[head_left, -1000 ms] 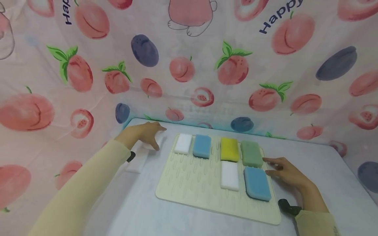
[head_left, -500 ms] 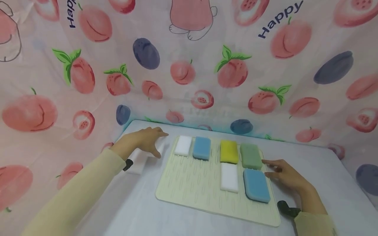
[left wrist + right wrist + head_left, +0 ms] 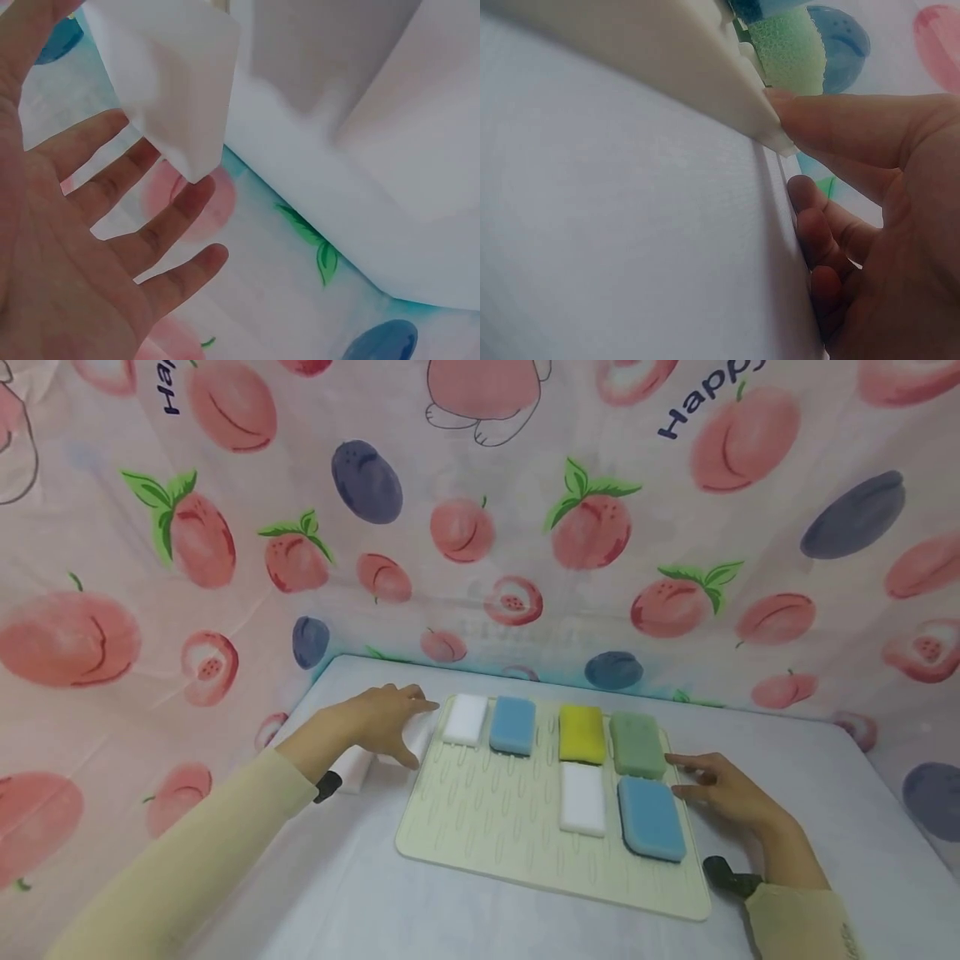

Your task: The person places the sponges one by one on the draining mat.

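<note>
My left hand (image 3: 382, 722) is just left of the cream ribbed mat (image 3: 480, 818), thumb and fingers spread around a white sponge (image 3: 165, 82). In the left wrist view its fingertips meet the block's edge; the thumb tip is out of frame. At the mat's right edge, my right hand (image 3: 723, 789) touches the rim with thumb and index finger, the other fingers bent below. Along the mat's back row lie a white sponge (image 3: 465, 720), a blue sponge (image 3: 513, 725), a yellow sponge (image 3: 581, 735) and a green sponge (image 3: 637, 745). In front lie another white sponge (image 3: 582, 799) and a larger blue sponge (image 3: 651, 818).
Another white block (image 3: 354, 768) lies on the table below my left wrist, partly covered by it. Behind the white table (image 3: 322, 893) hangs a fruit-printed curtain (image 3: 510, 468), which also closes off the left side.
My left hand has shifted right and slightly toward me, and the white sponge has come with it to the mat's left edge. My right hand stays at the mat's right edge.
</note>
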`<act>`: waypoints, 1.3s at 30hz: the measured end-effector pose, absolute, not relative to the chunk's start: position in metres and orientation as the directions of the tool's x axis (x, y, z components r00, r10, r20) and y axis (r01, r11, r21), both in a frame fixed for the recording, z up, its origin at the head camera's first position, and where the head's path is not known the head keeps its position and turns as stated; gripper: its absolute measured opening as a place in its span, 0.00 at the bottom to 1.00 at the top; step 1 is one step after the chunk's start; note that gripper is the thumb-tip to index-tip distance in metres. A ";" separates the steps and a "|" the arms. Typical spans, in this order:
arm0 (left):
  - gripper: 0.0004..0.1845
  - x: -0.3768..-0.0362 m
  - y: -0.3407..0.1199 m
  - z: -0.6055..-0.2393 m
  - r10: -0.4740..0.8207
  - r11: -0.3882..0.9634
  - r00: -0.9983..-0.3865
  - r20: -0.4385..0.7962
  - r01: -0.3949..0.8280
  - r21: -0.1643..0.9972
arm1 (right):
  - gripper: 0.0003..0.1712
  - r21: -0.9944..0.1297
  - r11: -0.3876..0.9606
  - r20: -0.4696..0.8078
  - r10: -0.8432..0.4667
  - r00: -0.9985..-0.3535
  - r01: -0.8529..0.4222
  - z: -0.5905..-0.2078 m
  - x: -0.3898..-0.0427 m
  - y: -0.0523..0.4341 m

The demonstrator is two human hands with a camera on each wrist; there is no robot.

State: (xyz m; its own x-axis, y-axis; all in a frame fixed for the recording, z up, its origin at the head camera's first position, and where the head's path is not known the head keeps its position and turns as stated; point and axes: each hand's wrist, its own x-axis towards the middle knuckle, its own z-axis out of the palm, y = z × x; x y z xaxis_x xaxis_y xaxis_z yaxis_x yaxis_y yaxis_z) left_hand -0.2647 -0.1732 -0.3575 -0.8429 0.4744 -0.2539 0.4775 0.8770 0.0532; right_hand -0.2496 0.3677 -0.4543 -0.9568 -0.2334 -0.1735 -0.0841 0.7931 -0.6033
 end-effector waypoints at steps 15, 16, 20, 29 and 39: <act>0.53 -0.247 -0.150 -0.356 0.543 0.836 -0.809 -0.227 0.546 0.057 | 0.36 -0.589 0.801 -0.162 -0.250 -0.955 -0.110 -0.457 -0.256 0.369; 0.53 -0.246 -0.149 -0.356 0.543 0.836 -0.808 -0.228 0.546 0.054 | 0.36 -0.590 0.800 -0.162 -0.251 -0.954 -0.110 -0.457 -0.256 0.369; 0.53 -0.245 -0.147 -0.358 0.544 0.835 -0.807 -0.231 0.549 0.050 | 0.36 -0.590 0.799 -0.159 -0.256 -0.953 -0.117 -0.454 -0.254 0.368; 0.53 -0.241 -0.139 -0.362 0.543 0.836 -0.808 -0.226 0.546 0.055 | 0.36 -0.600 0.793 -0.161 -0.253 -0.954 -0.109 -0.454 -0.252 0.367; 0.54 -0.240 -0.136 -0.372 0.560 0.824 -0.799 -0.221 0.565 0.045 | 0.38 -0.625 0.777 -0.179 -0.228 -0.957 -0.069 -0.458 -0.251 0.369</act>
